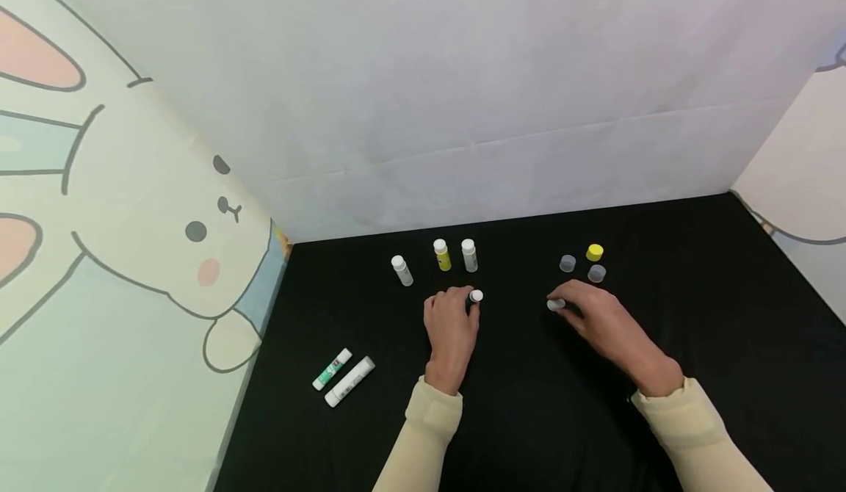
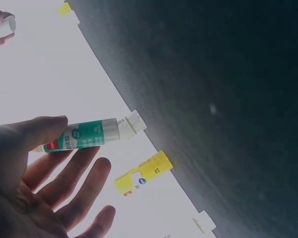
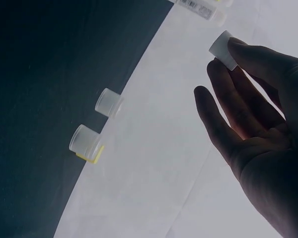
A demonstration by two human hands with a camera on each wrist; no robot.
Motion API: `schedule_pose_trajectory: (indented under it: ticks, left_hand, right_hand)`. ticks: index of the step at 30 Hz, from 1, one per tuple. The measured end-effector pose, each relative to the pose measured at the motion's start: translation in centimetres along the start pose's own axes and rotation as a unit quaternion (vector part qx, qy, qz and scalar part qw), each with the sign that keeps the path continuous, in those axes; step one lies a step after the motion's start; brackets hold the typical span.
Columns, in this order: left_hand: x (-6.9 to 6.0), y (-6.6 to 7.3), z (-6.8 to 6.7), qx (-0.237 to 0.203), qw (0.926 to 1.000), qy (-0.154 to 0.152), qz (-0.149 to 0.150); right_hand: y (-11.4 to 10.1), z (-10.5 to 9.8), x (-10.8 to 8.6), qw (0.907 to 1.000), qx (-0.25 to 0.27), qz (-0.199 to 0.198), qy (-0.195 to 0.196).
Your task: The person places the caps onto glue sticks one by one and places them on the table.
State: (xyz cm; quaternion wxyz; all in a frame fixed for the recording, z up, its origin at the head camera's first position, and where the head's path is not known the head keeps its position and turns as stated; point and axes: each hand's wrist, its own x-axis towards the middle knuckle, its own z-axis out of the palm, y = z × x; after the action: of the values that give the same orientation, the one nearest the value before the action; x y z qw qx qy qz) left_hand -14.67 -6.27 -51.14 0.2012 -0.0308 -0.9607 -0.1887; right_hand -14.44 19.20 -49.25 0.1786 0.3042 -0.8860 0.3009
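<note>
My left hand (image 1: pixel 452 323) grips a glue stick (image 2: pixel 84 135) with a green label, between the thumb and fingers. From above, only the white top of that stick shows beside the hand. Farther right, my right hand (image 1: pixel 598 319) pinches a small whitish cap (image 3: pixel 224 49) between thumb and fingertips. Behind the left hand stand a white glue stick (image 1: pixel 402 270), a yellow glue stick (image 1: pixel 443 257) and another white stick (image 1: pixel 470 257). Beyond the right hand sit two clear caps (image 1: pixel 567 263) and a yellow cap (image 1: pixel 595 252).
At the left of the black tabletop (image 1: pixel 515 418) lie a green-and-white glue stick (image 1: pixel 332 369) and a larger white stick (image 1: pixel 349 381), side by side. A pale backdrop (image 1: pixel 463 95) rises behind the table, and a rabbit-print panel (image 1: pixel 132 272) borders its left side.
</note>
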Motion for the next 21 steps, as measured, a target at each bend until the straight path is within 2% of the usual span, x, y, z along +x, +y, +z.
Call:
schedule_pose_trajectory:
  ticks: [21]
  left_hand:
    - [-1.3,0.4,-1.2,0.023,0.9994,0.014,0.024]
  right_hand:
    - [-1.5,1.3,0.6,0.9993,0.018,-0.033,0.006]
